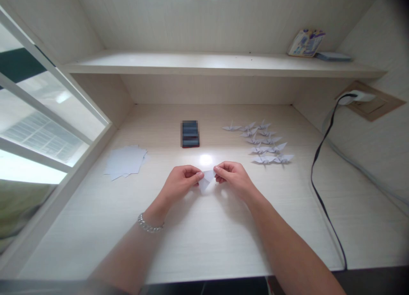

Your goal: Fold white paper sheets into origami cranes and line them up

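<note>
Both hands meet over the middle of the pale wooden desk [204, 235]. My left hand [180, 182], with a silver bracelet on its wrist, pinches the left side of a small folded piece of white paper [206, 180]. My right hand [233, 178] pinches the paper's right side. The paper is held just above the desk and tapers to a point at its lower end. Fingers of both hands are curled closed on it.
A stack of white paper sheets [126, 161] lies to the left. Several folded paper cranes [263, 144] sit at the back right. A dark phone [190, 134] lies behind the hands. A black cable [322, 176] runs from a wall socket [358, 98] along the right. A shelf [211, 65] above holds a booklet [306, 42].
</note>
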`<state>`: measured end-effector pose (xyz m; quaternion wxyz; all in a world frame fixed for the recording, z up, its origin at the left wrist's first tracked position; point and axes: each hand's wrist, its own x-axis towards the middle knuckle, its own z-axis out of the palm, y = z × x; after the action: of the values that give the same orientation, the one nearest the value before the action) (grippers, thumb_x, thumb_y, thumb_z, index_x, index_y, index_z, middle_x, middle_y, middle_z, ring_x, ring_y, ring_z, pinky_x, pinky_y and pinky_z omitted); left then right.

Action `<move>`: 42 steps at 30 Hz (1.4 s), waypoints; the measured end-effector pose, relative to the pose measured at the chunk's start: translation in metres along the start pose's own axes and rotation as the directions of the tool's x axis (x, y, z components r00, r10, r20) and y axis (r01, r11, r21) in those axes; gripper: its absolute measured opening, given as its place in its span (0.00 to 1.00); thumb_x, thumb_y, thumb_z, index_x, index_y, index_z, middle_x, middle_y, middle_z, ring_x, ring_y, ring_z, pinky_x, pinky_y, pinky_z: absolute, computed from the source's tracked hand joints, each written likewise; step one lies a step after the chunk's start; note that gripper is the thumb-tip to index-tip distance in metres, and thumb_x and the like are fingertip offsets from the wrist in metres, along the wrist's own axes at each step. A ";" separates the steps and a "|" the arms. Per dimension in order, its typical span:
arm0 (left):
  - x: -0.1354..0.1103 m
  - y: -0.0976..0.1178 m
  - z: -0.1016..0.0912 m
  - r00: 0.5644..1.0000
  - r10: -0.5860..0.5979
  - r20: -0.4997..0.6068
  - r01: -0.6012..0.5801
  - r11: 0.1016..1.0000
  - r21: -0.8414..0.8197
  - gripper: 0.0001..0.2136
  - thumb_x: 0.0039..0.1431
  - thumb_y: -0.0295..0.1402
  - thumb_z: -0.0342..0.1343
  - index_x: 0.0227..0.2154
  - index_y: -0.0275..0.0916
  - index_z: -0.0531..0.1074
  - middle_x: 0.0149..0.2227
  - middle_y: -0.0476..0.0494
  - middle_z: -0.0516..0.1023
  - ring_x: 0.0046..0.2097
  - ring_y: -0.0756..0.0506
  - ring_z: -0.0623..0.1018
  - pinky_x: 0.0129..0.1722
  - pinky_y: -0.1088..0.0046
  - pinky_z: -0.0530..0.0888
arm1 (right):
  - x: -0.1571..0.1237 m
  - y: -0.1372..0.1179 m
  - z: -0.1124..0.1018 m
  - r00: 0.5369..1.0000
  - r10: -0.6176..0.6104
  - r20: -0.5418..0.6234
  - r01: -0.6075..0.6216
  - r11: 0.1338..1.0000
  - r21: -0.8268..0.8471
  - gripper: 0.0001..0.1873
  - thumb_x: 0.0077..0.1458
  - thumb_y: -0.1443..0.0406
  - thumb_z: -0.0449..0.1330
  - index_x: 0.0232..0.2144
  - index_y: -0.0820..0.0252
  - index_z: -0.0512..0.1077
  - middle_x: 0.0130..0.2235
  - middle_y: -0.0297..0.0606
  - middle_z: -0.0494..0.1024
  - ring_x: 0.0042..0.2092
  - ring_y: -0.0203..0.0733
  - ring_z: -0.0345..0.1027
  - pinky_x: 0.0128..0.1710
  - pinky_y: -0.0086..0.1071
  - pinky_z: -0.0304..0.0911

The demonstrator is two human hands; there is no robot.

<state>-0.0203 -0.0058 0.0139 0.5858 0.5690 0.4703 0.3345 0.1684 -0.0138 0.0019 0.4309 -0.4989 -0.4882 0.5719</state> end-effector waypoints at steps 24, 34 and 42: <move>0.003 -0.015 0.011 0.991 0.135 0.019 -0.136 0.990 0.025 0.10 0.53 0.38 0.57 0.30 0.35 0.74 0.30 0.42 0.77 0.34 0.47 0.75 0.35 0.71 0.71 | -0.013 -0.007 0.018 0.938 -0.340 -0.065 0.294 0.882 -0.368 0.05 0.50 0.66 0.59 0.31 0.59 0.74 0.32 0.36 0.77 0.34 0.39 0.69 0.33 0.29 0.63; 0.003 -0.011 0.009 0.995 0.094 -0.035 -0.095 0.995 -0.008 0.10 0.50 0.36 0.60 0.31 0.34 0.74 0.29 0.42 0.77 0.32 0.47 0.75 0.33 0.71 0.72 | -0.014 -0.008 0.015 0.930 -0.357 -0.084 0.318 0.900 -0.299 0.06 0.48 0.66 0.62 0.32 0.59 0.76 0.32 0.37 0.78 0.34 0.40 0.71 0.34 0.31 0.65; 0.002 -0.003 0.010 0.998 0.050 -0.031 -0.053 0.991 -0.120 0.11 0.49 0.36 0.60 0.32 0.34 0.75 0.29 0.42 0.77 0.32 0.47 0.75 0.33 0.72 0.72 | -0.009 -0.010 0.008 0.982 -0.165 -0.091 0.153 0.981 -0.120 0.09 0.47 0.61 0.62 0.28 0.63 0.75 0.26 0.38 0.77 0.29 0.38 0.70 0.29 0.30 0.64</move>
<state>-0.0111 -0.0083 0.0095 0.6039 0.5397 0.4424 0.3852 0.1613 -0.0218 0.0136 0.4706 -0.5099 -0.5355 0.4815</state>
